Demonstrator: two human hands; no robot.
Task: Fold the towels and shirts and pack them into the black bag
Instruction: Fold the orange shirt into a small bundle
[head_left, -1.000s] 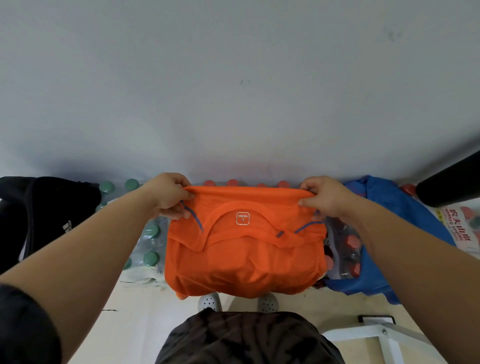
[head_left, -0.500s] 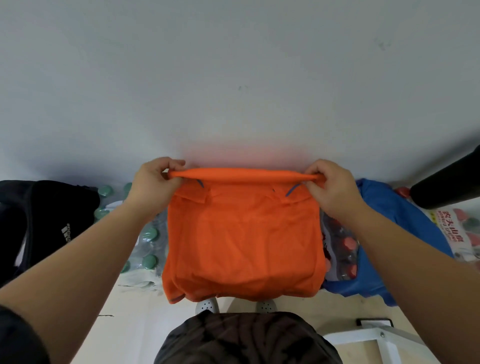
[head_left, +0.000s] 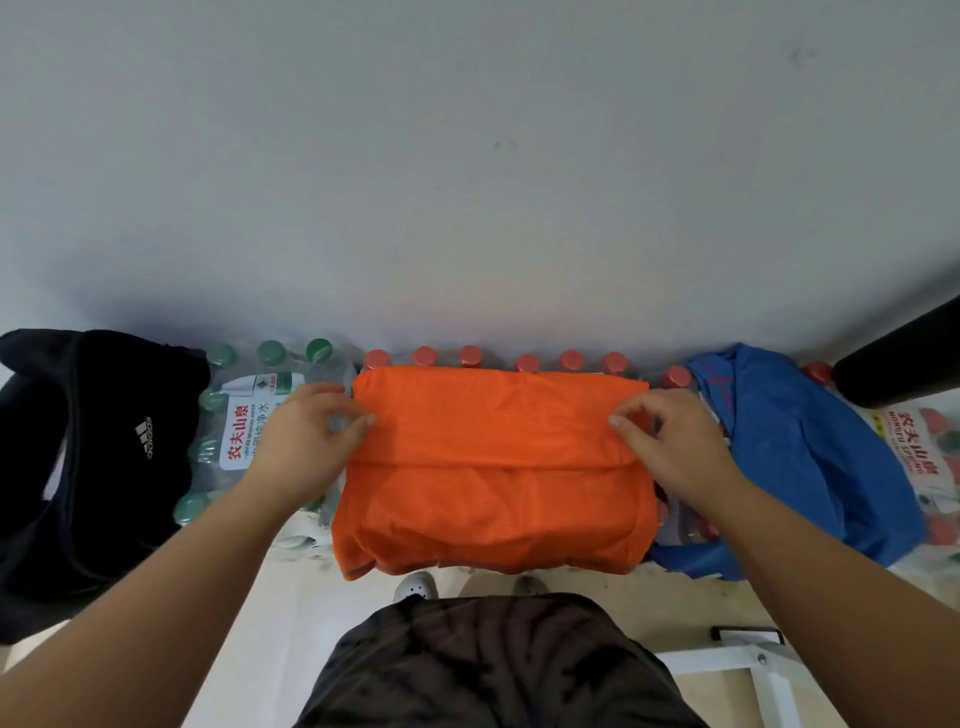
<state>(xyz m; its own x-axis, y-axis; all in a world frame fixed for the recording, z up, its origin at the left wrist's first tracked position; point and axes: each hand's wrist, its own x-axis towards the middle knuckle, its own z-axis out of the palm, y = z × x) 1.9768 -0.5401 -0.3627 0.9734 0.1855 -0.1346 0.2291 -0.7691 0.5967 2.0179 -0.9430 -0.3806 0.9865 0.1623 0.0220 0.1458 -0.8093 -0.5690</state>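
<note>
in the head view, the orange shirt (head_left: 493, 467) lies between your hands as a flat packet, its upper flap doubled down so a crease runs from one hand across to the other. your left hand (head_left: 306, 441) is at the packet's left edge and your right hand (head_left: 675, 447) at its right edge. each has the thumb tip on the cloth and the fingers curled in beside it, so both look to be pinching the ends of that flap lightly rather than gripping hard. holding both ends at once likely keeps the flap square and stops the thin fabric sliding apart. the shirt rests on red-capped bottles (head_left: 470, 356), whose caps show just beyond your fingertips; the wrapped pack seems to serve as your folding surface, being flat and raised off the floor. outside your left hand sits a green-capped water pack (head_left: 244, 431), shrink-wrapped with its bottles inside, and further out on that side the black bag (head_left: 104, 457), well apart from the shirt. you cannot tell from here whether the bag is open or what it already holds. outside your right hand a blue garment (head_left: 795, 452) lies crumpled over more bottles, apparently not yet folded. the orange packet looks close to ready for carrying leftward to the bag.
</note>
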